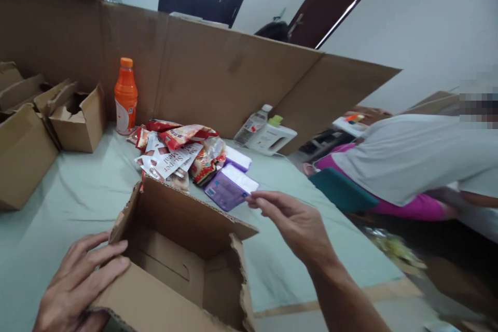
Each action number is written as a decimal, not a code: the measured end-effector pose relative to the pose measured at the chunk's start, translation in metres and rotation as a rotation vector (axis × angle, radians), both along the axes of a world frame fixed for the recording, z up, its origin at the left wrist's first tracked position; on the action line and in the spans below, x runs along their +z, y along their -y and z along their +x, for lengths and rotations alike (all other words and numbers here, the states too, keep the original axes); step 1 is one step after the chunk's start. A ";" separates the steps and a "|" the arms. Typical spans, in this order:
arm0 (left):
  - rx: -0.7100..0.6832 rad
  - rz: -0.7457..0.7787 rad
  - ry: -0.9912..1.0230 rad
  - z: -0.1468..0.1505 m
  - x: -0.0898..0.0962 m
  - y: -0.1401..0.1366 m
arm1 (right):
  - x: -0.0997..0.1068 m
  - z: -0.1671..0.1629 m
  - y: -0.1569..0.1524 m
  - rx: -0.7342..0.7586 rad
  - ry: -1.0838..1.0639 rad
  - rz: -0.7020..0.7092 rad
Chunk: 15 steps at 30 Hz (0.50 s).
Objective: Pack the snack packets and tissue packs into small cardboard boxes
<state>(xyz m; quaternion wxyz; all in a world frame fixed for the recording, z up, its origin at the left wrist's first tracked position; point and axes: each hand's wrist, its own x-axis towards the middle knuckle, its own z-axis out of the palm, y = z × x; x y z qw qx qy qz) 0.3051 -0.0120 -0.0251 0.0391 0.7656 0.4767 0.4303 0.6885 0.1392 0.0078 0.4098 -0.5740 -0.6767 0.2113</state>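
My left hand [80, 280] grips the left side of an open cardboard box [155, 290], its fingers over the rim. The inside of the box shows a bare bottom with a cut slit. My right hand [298, 225] pinches the corner of a purple-and-white soft packet [227, 192], which lies on the cloth beyond the box. Behind it is a second purple packet [238, 158], partly covered. Several red and white snack bags [175, 153] are heaped to the left of the packets.
An orange bottle [126, 98] stands by the cardboard partition [218, 72]. A clear bottle [252, 124] and a white jug with a green cap [272, 137] lean there too. More cardboard boxes [80, 119] stand at left. A person [416, 161] sits at right, and another head shows behind the partition.
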 end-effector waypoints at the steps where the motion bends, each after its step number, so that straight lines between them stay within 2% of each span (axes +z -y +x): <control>1: 0.033 0.006 0.000 0.001 0.000 0.002 | -0.002 0.005 -0.004 -0.041 0.094 0.017; 4: 0.082 0.010 0.007 0.007 0.002 0.008 | -0.008 0.013 -0.029 -0.107 0.433 -0.013; 6: 0.075 -0.003 0.011 0.011 0.004 0.012 | -0.013 0.011 -0.050 -0.095 0.569 -0.056; 11: 0.073 -0.024 -0.048 0.019 0.010 0.019 | -0.023 -0.002 -0.078 -0.078 0.642 -0.125; 15: 0.085 -0.007 -0.019 0.023 0.011 0.020 | -0.007 0.003 -0.061 -0.059 0.618 -0.141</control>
